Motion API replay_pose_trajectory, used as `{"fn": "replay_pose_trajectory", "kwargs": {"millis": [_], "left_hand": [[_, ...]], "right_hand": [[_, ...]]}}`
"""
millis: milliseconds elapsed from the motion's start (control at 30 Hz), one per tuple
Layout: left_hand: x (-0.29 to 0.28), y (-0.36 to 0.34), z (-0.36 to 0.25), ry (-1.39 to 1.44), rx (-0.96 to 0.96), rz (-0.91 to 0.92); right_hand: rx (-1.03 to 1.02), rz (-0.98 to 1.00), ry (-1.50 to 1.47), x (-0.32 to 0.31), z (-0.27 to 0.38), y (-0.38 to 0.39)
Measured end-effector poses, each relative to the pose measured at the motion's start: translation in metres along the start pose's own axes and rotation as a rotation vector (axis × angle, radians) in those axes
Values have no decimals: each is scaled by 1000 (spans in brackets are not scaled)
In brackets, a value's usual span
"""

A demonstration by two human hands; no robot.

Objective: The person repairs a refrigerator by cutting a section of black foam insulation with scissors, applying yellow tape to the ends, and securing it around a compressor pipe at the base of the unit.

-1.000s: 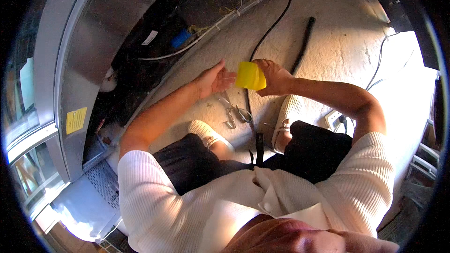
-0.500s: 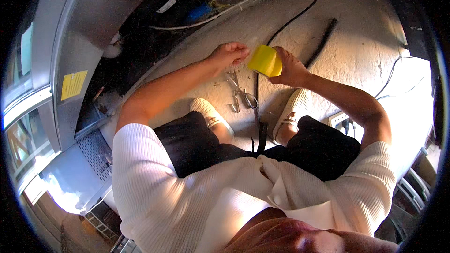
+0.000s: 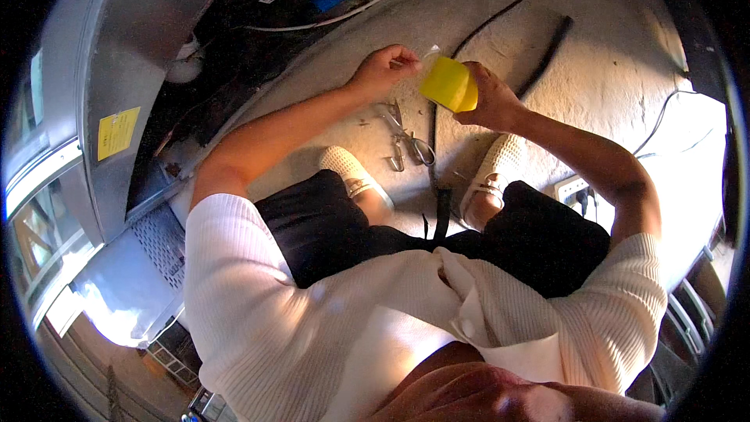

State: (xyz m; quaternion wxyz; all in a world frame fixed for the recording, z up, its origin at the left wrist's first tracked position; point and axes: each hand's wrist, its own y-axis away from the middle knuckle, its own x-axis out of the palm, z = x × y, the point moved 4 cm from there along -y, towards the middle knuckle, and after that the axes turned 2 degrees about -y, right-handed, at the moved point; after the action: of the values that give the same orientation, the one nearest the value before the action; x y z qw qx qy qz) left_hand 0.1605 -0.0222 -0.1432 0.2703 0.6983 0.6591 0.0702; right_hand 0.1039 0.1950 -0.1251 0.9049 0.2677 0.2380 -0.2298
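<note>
My right hand (image 3: 492,99) grips a wide yellow roll of tape (image 3: 447,84) from its right side, above the floor. Just left of the roll, my left hand (image 3: 388,68) has its fingertips pinched together. A clear, shiny strip (image 3: 432,51) shows between these fingers and the roll, and looks like the tape's free end. Below the hands, a pair of scissors (image 3: 420,150) lies on the floor between my feet.
A black cable (image 3: 500,19) runs over the floor past the scissors, with a thick black tube (image 3: 550,55) to its right. At left stands a grey metal appliance (image 3: 144,55) with a dark open base. A power strip (image 3: 573,187) sits by my right knee.
Both hands and the tape roll have shifted slightly up and right in view. The roll has tilted, and a clear strip now shows beside it.
</note>
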Motion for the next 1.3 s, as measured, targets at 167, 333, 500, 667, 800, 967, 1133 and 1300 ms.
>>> {"fn": "replay_pose_trajectory", "kwargs": {"millis": [167,333,500,667,800,967,1133,1300], "left_hand": [[7,-1,-1,16,84,6],[11,5,-10,-36,135,11],[21,6,-12,29,176,100],[21,14,-20,141,176,118],[8,9,-11,-184,236,-24],[29,19,-8,-506,395,76],[46,44,-38,-810,654,183],[40,46,-39,-689,690,173]], "right_hand": [[10,-41,30,0,-8,-4],[-33,-65,25,4,-8,-6],[-40,-68,-33,0,0,-3],[-24,-89,18,2,-1,-1],[-54,-97,36,2,1,0],[-44,-84,-28,4,-1,-1],[11,-46,-114,3,-2,-2],[-60,-87,-126,7,-3,-5]]}}
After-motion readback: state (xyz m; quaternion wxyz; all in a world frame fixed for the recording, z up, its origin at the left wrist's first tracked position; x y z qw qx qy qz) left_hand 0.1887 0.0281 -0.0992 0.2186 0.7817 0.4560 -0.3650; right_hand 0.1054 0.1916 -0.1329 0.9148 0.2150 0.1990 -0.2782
